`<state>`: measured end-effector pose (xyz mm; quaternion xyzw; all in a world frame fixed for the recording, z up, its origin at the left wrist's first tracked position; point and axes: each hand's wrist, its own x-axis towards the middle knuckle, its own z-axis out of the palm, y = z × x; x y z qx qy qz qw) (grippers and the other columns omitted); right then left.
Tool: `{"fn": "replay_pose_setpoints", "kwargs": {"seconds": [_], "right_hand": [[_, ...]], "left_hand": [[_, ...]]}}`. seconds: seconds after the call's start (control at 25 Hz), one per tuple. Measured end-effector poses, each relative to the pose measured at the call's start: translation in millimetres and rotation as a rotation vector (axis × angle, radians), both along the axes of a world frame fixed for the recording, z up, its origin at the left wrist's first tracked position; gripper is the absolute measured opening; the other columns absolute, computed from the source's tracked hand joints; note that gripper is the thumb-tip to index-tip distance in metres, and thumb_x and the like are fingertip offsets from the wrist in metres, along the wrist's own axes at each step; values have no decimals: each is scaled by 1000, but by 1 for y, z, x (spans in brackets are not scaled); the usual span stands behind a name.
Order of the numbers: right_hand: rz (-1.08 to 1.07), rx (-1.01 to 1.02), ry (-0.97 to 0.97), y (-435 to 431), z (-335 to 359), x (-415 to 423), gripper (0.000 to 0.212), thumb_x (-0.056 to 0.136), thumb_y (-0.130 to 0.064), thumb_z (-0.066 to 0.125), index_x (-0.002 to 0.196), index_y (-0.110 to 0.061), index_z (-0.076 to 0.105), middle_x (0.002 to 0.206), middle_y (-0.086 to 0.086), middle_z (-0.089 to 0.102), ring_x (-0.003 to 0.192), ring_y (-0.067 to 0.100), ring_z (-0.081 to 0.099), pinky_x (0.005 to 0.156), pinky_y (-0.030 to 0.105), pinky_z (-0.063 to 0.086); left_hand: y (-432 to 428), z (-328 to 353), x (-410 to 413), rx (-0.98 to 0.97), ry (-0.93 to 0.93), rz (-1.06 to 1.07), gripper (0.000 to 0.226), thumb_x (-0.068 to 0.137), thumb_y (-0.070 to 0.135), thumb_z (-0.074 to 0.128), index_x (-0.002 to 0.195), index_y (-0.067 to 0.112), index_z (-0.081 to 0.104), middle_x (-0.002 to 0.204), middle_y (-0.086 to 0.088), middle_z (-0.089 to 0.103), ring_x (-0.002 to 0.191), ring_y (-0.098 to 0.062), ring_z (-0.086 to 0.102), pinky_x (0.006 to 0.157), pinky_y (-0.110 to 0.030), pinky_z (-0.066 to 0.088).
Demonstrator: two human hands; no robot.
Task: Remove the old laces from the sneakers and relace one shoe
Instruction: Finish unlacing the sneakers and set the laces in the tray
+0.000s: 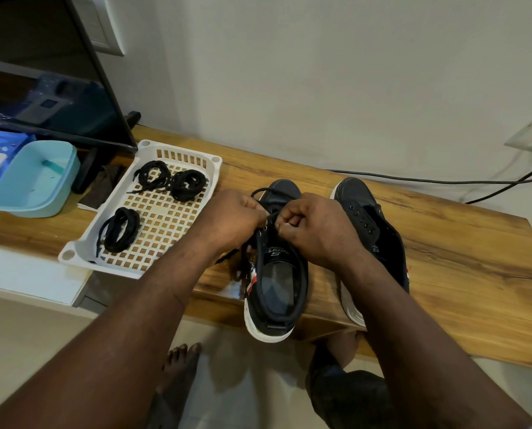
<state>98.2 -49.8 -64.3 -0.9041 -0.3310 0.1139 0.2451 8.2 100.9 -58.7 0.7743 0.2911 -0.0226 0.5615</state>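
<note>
a wooden tabletop [459, 258] is running along a pale wall [320, 72], above light floor tiles [243, 382]. a dark screen [42, 97] is standing at its left.

Soft, even indoor light, fairly bright, no harsh glare. Faint shadows on pale tiled floor [246, 382] below desk front edge. Glossy black TV screen [42, 88] catches bluish reflections. Wide-angle bend: long wooden desk [459, 258] bows toward edges. Corners bit soft.

Wooden bench [444, 258] | white basket [162, 224], blue tub [35, 181] at left | left sneaker [277, 289] overhanging near edge, right sneaker [370, 224] beside it
</note>
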Motion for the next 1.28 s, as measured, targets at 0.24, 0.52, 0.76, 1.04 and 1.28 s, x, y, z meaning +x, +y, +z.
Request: {"fn": "replay_pose_setpoints", "kwargs": {"seconds": [0.24, 0.52, 0.76, 1.04, 1.28], "right_hand": [[-127, 32, -19, 1, -7, 2, 20, 93, -24, 70, 76, -33, 71, 75, -15, 69, 73, 5, 65, 73, 35, 61], [-189, -13, 17, 1, -8, 4, 16, 93, -26, 69, 79, -25, 76, 75, -11, 72, 74, 8, 67, 70, 29, 56], [-252, 34, 109, 2, -6, 1, 18, 93, -22, 65, 79, -22, 76, 82, -9, 73, 78, 11, 68, 72, 33, 59], [-226, 98, 201, 4, -10, -3, 22, 96, -22, 64, 76, -22, 72, 81, -6, 71, 80, 15, 68, 80, 47, 62], [-112, 20, 121, 2, -7, -2, 22, 92, -17, 64, 74, -29, 71, 83, -10, 70, 81, 11, 67, 80, 43, 62]], "left_hand": [[-3, -5, 5, -128, 8, 38, 15, 102, 11, 63, 97, 10, 77, 90, -17, 78, 64, -18, 68, 52, -25, 55], [-7, -14, 7, 93, -30, -33, 10, 97, 8, 71, 89, 12, 76, 80, -9, 77, 59, -12, 69, 54, -21, 53], [-6, -14, 7, 70, -22, -35, 11, 97, 5, 69, 90, 10, 75, 80, -10, 76, 60, -13, 67, 57, -24, 54], [-6, -12, 6, 45, -29, -19, 11, 98, 3, 68, 91, 7, 75, 76, -10, 74, 60, -16, 67, 61, -30, 59], [-7, -12, 6, 35, -30, -17, 7, 97, 6, 69, 93, 8, 74, 78, -8, 74, 65, -18, 69, 70, -37, 62]]}}
